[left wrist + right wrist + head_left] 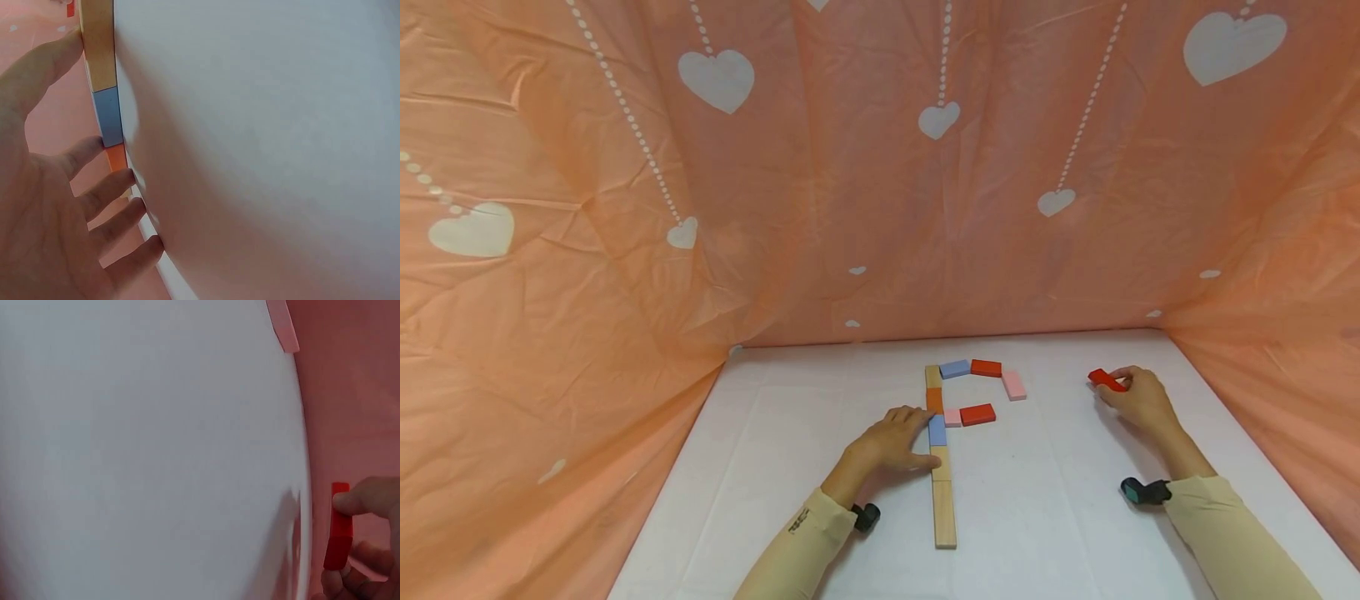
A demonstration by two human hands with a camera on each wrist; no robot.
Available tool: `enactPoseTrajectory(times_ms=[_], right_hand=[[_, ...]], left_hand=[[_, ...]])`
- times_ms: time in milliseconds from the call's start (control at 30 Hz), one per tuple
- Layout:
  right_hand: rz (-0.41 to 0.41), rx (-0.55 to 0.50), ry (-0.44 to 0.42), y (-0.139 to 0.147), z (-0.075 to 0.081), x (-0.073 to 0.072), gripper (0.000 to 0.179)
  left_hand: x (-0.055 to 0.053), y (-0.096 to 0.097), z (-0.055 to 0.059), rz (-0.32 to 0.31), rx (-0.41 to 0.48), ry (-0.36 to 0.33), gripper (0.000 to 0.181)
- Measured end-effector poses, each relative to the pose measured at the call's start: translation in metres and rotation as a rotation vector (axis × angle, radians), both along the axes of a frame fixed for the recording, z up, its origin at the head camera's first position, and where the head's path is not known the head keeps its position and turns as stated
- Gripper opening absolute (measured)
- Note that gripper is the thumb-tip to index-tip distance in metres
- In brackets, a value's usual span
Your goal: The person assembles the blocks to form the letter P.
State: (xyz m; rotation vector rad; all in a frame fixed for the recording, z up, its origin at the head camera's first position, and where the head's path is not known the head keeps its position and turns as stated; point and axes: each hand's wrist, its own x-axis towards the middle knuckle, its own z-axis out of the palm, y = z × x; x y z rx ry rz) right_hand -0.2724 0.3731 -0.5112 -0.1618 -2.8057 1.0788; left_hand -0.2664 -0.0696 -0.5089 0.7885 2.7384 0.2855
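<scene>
My right hand [1142,404] pinches a red wooden block [1107,381] between thumb and fingers, at the right of the white table. In the right wrist view the red block [339,528] shows held above the surface. My left hand [891,440] lies with spread fingers along the left side of a column of blocks. Its thumb touches a plain wood block [941,468]; its index fingertip is at the upper end of a blue block [937,432]. Above that sit an orange block [934,401] and another plain wood block [933,377].
A long plain wood piece [944,517] ends the column nearest me. Right of its top curve a light blue block [955,369], a red one [986,368] and a tilted pink one [1013,385]. Lower, a small pink block [952,417] meets a red block [978,414]. Orange cloth [865,208] surrounds the table.
</scene>
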Motion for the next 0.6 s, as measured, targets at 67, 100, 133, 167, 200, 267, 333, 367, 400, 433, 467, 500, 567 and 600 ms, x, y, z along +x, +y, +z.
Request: enactPoseTrajectory(times_ms=[67, 100, 133, 167, 200, 267, 333, 367, 400, 433, 467, 500, 567, 600], right_hand=[[0.035, 0.005, -0.002, -0.004, 0.001, -0.001, 0.047], [0.052, 0.008, -0.001, -0.005, 0.001, -0.001, 0.046], [0.069, 0.013, 0.006, -0.007, 0.001, -0.002, 0.046], [0.087, 0.016, 0.014, -0.010, 0.002, -0.002, 0.045], [0.102, 0.022, 0.024, -0.012, 0.003, -0.003, 0.045], [0.130, 0.029, 0.043, -0.017, 0.004, -0.004, 0.044], [0.149, 0.044, 0.062, -0.022, 0.005, -0.004, 0.043], [0.155, 0.054, 0.068, -0.025, 0.006, -0.004, 0.043], [0.163, 0.064, 0.075, -0.028, 0.007, -0.004, 0.042], [0.172, 0.072, 0.081, -0.030, 0.007, -0.004, 0.042], [0.180, 0.083, 0.087, -0.033, 0.007, -0.004, 0.041], [0.189, 0.090, 0.094, -0.036, 0.008, -0.004, 0.040], [0.208, 0.097, 0.108, -0.042, 0.008, -0.004, 0.036], [0.219, 0.102, 0.122, -0.044, 0.007, -0.005, 0.034]], left_hand=[[0.000, 0.000, 0.000, 0.003, 0.000, -0.005, 0.088], [0.000, 0.000, 0.000, 0.003, 0.001, -0.006, 0.088], [0.000, 0.000, 0.000, 0.004, 0.001, -0.006, 0.088], [0.000, 0.000, 0.000, 0.004, 0.000, -0.006, 0.088], [0.000, 0.000, 0.000, 0.004, -0.001, -0.009, 0.089], [0.000, 0.000, 0.000, 0.005, -0.003, -0.006, 0.088], [0.000, 0.000, 0.001, 0.004, -0.002, -0.005, 0.088], [0.000, 0.000, 0.001, 0.003, -0.001, -0.004, 0.088], [0.000, 0.000, 0.001, 0.003, 0.000, -0.003, 0.088], [0.000, 0.000, 0.001, 0.001, 0.001, -0.002, 0.088], [0.001, 0.000, 0.001, -0.001, 0.002, -0.004, 0.088], [0.000, 0.000, 0.001, -0.003, 0.002, -0.003, 0.088], [0.000, 0.000, 0.001, -0.006, 0.001, -0.001, 0.088], [0.000, 0.000, 0.001, -0.007, 0.002, 0.001, 0.088]])
